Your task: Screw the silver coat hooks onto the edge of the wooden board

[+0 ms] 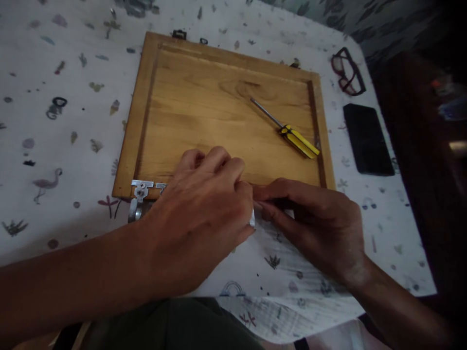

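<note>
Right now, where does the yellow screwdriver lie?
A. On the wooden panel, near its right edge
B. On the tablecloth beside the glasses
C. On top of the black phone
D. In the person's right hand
A. The yellow screwdriver lies free on the wooden panel, near its right edge; both hands are at the panel's near edge, away from it.

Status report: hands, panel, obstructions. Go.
Left hand and right hand meet at wooden panel near edge, pinching small white piece. Metal hinge at corner. Screwdriver idle on panel.
</note>
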`<state>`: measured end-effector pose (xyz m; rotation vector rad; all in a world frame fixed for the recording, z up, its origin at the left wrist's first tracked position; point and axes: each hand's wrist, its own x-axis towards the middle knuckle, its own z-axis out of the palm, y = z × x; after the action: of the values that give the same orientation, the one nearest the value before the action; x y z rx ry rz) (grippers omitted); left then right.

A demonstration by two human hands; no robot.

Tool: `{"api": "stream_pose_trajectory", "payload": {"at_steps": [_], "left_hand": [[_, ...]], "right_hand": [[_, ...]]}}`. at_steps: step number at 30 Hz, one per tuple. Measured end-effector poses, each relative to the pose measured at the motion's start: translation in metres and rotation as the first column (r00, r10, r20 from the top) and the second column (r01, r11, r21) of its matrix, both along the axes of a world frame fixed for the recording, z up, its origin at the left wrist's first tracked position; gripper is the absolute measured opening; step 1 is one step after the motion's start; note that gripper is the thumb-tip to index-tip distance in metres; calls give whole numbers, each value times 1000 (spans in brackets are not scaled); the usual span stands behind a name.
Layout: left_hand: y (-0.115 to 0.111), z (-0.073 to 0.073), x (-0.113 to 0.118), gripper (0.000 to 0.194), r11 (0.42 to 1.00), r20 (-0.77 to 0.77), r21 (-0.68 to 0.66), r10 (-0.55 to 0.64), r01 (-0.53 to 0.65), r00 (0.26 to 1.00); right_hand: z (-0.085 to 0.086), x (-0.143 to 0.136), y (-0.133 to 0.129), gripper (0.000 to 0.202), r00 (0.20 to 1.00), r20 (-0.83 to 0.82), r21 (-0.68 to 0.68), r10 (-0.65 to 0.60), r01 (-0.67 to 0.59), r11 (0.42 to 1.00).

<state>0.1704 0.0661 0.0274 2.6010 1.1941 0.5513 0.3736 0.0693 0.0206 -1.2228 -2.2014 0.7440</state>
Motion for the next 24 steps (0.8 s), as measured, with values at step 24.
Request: {"api": "stream_pose_trajectory", "payload": {"at_steps": [24], "left_hand": [[3,3,1,21,999,-11,-42,-10,10,1000]], "right_hand": [[-14,11,-15,46,994,-46,217,96,-84,973]]}}
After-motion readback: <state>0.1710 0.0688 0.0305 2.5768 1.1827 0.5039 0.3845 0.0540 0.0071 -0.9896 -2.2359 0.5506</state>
